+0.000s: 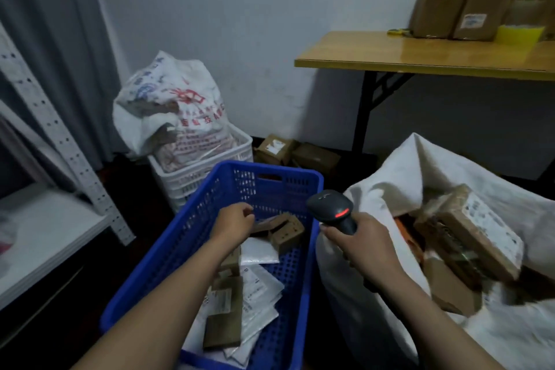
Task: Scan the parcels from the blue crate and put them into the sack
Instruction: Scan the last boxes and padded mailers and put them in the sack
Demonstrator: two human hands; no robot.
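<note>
The empty, loosely curled left hand may lift a small brown cardboard box label-down, defeating the black handheld scanner which the right hand grips.

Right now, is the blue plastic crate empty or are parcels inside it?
Not empty: the blue plastic crate holds several brown cardboard boxes and white plastic mailers on its floor.

The blue crate is open on top. Parcels cover its middle and near floor, and a strip along its right wall is bare. Over its right rim the right hand grips a scanner, just before the sack, whose gaping mouth is crowded with boxes. Behind the blue crate a white crate blocks the way.
</note>
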